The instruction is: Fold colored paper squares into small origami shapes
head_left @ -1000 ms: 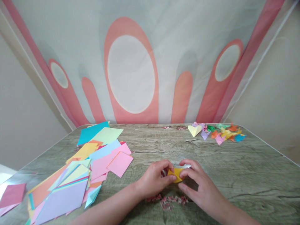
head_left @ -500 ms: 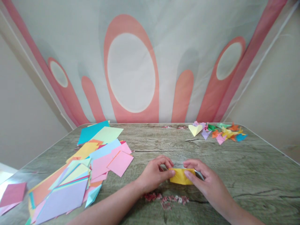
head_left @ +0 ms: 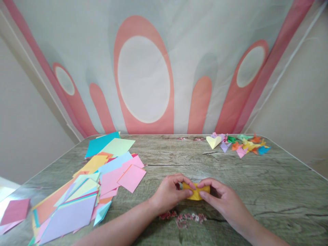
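A small folded piece of yellow origami paper (head_left: 196,195) is held between my two hands, low over the table in the middle. My left hand (head_left: 174,191) pinches its left part, thumb in front and index finger on top. From the other side, my right hand (head_left: 219,193) grips the right part the same way, its thumb near the paper's centre. The two thumbs are close together, with creased yellow paper showing between them. Fingers cover the upper edge and part of both ends.
Loose coloured paper sheets (head_left: 69,218) spread over the table's left side, with a folded light-blue piece (head_left: 102,212) at their edge. Several small folded paper figures (head_left: 248,146) lie at the back right. Printed flowers mark the wooden-patterned table (head_left: 279,191). A patterned backdrop (head_left: 181,68) stands behind.
My right hand has moved left, and its fingers now close over the yellow paper's top. Both thumbs and index fingers are nearer the middle. The paper has shifted slightly left.
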Demonstrator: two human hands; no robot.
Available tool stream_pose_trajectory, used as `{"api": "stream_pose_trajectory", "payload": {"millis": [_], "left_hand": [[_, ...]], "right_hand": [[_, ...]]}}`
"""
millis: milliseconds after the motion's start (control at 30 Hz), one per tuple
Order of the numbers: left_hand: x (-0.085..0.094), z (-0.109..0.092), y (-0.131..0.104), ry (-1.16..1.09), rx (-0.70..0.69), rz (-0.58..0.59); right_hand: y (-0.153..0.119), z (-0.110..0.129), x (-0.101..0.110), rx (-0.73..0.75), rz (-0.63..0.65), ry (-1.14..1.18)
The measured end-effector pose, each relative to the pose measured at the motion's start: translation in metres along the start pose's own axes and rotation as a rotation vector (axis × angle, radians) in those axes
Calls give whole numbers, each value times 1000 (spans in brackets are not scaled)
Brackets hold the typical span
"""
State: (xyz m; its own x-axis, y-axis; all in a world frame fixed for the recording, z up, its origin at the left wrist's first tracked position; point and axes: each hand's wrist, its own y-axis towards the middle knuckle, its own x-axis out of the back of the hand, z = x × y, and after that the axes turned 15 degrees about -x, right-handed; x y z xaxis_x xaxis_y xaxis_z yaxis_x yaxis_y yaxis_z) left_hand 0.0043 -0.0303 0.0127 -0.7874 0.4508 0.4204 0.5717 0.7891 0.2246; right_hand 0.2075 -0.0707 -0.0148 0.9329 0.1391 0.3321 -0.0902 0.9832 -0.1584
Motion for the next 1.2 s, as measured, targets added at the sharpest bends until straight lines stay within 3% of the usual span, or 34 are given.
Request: {"api": "stream_pose_trajectory", "payload": {"millis": [333,533,667,967,1200], "left_hand": [[-1,3,-2,7,25,4],[1,6,-3,181,-133,-2],[-1,8,-4,231,-163,4],[-1,13,-4,232,-148,12],[0,19,-7,380,-311,53]], "right_hand": [[3,-5,0,2,5,-86],[9,-17,-3,222,-84,-217],[9,-21,-3,299,-116,-254],[10,-21,-1,335,-98,-292],[10,-21,-2,353,-130,-323]]}}
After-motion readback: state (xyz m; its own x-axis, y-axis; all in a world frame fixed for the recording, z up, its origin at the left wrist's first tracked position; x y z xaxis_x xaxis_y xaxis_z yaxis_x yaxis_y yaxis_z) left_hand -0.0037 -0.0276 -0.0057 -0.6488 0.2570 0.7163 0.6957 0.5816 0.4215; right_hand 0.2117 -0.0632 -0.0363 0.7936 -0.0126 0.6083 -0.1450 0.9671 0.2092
